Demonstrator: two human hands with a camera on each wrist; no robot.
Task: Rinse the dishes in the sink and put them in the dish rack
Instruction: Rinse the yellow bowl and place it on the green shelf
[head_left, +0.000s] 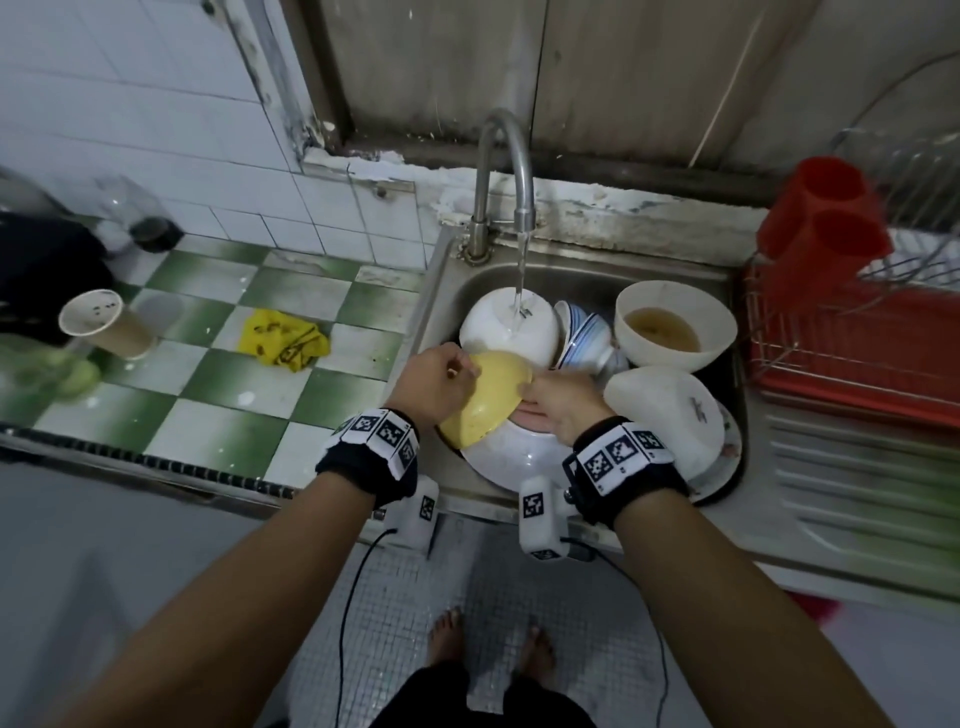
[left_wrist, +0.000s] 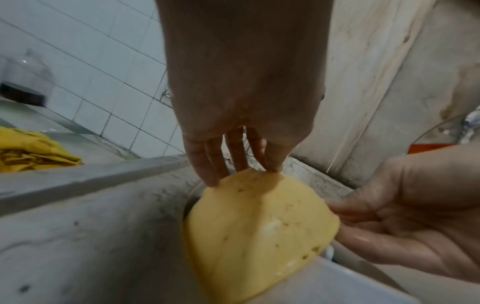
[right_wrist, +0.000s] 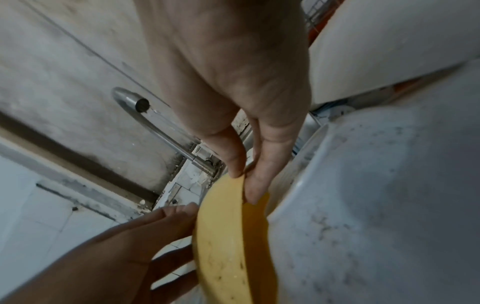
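A yellow bowl (head_left: 485, 400) (left_wrist: 259, 230) (right_wrist: 228, 236) stands tilted on its edge at the front left of the steel sink (head_left: 571, 260), over a large white dish (head_left: 514, 452). My left hand (head_left: 447, 374) (left_wrist: 244, 162) lays straight fingers on the bowl's outer side. My right hand (head_left: 550, 395) (right_wrist: 244, 179) pinches the bowl's rim between thumb and forefinger. The tap (head_left: 506, 171) runs onto an upturned white bowl (head_left: 506, 327) behind. The red wire dish rack (head_left: 841, 343) stands at the right.
In the sink also lie a blue-striped bowl (head_left: 584, 338), a white bowl with brownish liquid (head_left: 675, 325) and an upturned white bowl (head_left: 665, 410). A red cutlery holder (head_left: 821, 218) hangs on the rack. On the tiled counter at left are a paper cup (head_left: 104, 325) and a yellow cloth (head_left: 283, 340).
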